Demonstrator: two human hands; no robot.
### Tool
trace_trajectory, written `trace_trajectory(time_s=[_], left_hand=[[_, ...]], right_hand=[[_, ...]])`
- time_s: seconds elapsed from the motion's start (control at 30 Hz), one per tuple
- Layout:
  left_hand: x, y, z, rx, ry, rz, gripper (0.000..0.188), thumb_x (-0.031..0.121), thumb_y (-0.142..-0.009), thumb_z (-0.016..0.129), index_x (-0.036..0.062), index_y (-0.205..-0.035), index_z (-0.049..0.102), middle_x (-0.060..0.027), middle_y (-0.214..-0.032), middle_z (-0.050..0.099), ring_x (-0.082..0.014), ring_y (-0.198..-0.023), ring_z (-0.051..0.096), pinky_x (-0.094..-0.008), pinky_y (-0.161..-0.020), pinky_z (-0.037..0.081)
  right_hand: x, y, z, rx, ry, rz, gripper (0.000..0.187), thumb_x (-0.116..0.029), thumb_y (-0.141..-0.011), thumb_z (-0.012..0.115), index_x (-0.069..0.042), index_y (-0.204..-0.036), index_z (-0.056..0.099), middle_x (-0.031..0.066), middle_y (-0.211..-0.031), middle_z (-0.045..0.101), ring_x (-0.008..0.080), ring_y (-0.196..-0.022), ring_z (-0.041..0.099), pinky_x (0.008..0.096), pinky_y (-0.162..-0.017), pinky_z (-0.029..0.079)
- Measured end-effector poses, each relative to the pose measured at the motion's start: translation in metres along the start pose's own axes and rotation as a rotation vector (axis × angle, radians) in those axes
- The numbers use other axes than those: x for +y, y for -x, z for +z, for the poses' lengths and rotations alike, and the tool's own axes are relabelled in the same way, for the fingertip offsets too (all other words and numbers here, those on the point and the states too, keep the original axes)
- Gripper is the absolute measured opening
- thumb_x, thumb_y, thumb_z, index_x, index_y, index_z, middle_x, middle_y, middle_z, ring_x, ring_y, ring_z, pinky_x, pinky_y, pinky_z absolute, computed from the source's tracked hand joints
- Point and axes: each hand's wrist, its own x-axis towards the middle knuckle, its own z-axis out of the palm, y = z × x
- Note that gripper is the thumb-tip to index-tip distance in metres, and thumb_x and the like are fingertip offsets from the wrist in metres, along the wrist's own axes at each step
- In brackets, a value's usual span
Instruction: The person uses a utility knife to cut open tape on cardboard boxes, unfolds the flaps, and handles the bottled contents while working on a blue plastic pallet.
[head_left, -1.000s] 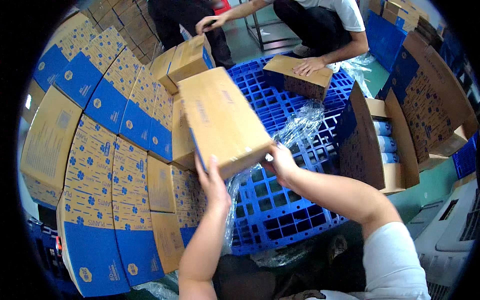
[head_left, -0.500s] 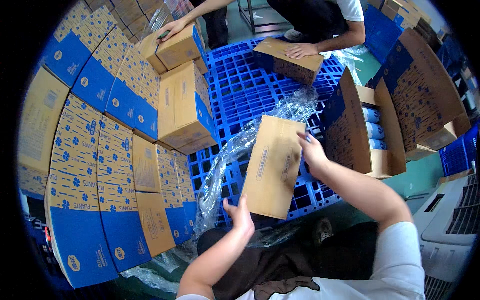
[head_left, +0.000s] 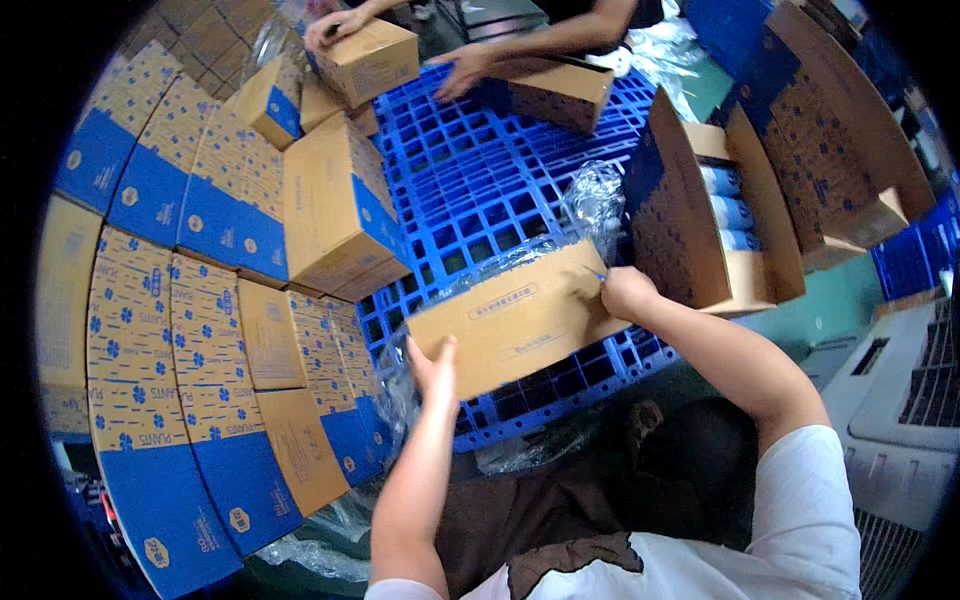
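Observation:
A closed cardboard box [head_left: 515, 330] lies crosswise in front of me on the blue plastic pallet [head_left: 490, 215]. My left hand [head_left: 433, 372] grips its left end, the thumb on the top face and the other fingers mostly hidden at the side. At the right end of the box my right hand [head_left: 630, 295] is closed in a fist. Something small, thin and bluish pokes out of that fist over the box; its kind is too small to make out. Crumpled clear plastic film [head_left: 595, 195] lies behind the box.
Blue-and-brown cartons [head_left: 235, 220] stand stacked at the left. An open carton [head_left: 745, 275] with blue-and-white rolls or packs stands at the right. Across the pallet, a co-worker's hands [head_left: 465, 70] are over a carton [head_left: 550, 90] and a stacked box [head_left: 370, 60].
The box in front of me has turned from lengthwise to crosswise. My right hand has closed at its right end, and my left hand now holds its left end. The co-worker's hand has lifted off a carton.

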Motion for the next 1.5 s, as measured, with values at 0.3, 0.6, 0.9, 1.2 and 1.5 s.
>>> trace_trajectory(time_s=[0.3,0.6,0.9,1.2,1.5], left_hand=[[0.011,-0.016,0.001,0.073,-0.907,0.338,0.072,0.051,-0.082,0.054,0.0057,-0.134,0.032,-0.0212,-0.126,0.045,-0.0376,-0.111,0.049,-0.0451,-0.089,0.041],[0.008,-0.015,-0.001,0.11,-0.938,0.366,0.07,0.051,-0.085,0.051,0.0078,-0.137,0.031,-0.0201,-0.13,0.044,-0.0368,-0.115,0.046,-0.0431,-0.093,0.039],[0.013,-0.025,-0.002,-0.011,-0.955,0.309,0.072,0.053,-0.083,0.053,0.0094,-0.137,0.034,-0.0182,-0.129,0.047,-0.0331,-0.115,0.048,-0.0403,-0.093,0.039],[0.028,-0.015,0.004,-0.029,-1.013,0.174,0.078,0.058,-0.079,0.054,0.0105,-0.138,0.032,-0.0209,-0.136,0.037,-0.0369,-0.123,0.039,-0.0424,-0.098,0.035],[0.019,0.087,0.073,-0.796,-1.324,1.337,0.112,0.05,-0.046,0.081,0.0121,-0.139,0.03,-0.021,-0.146,0.017,-0.0428,-0.135,0.009,-0.0695,-0.1,0.006]], right_hand=[[0.085,0.064,0.054,-0.463,-1.507,0.138,0.029,-0.027,-0.092,0.049,-0.01,-0.111,0.037,0.0042,-0.067,0.05,0.0104,-0.043,0.038,0.0227,-0.039,0.029],[0.075,0.048,0.07,-0.259,-1.135,-0.123,0.029,-0.027,-0.094,0.044,-0.005,-0.078,0.051,0.0044,-0.064,0.058,0.0129,-0.048,0.053,0.0269,-0.043,0.041],[0.102,0.055,0.065,-0.86,-0.827,-0.269,0.033,-0.032,-0.094,0.043,-0.006,-0.077,0.053,0.0026,-0.056,0.054,0.0095,-0.041,0.046,0.0244,-0.038,0.035],[0.085,0.075,0.079,-0.632,-1.06,-0.207,0.03,-0.03,-0.095,0.043,-0.005,-0.083,0.055,0.0037,-0.065,0.061,0.0102,-0.051,0.055,0.0231,-0.045,0.041],[0.095,0.046,0.055,-0.717,-0.85,-0.255,0.03,-0.03,-0.094,0.044,-0.005,-0.082,0.055,0.0022,-0.06,0.056,0.0098,-0.047,0.049,0.0246,-0.044,0.039]])
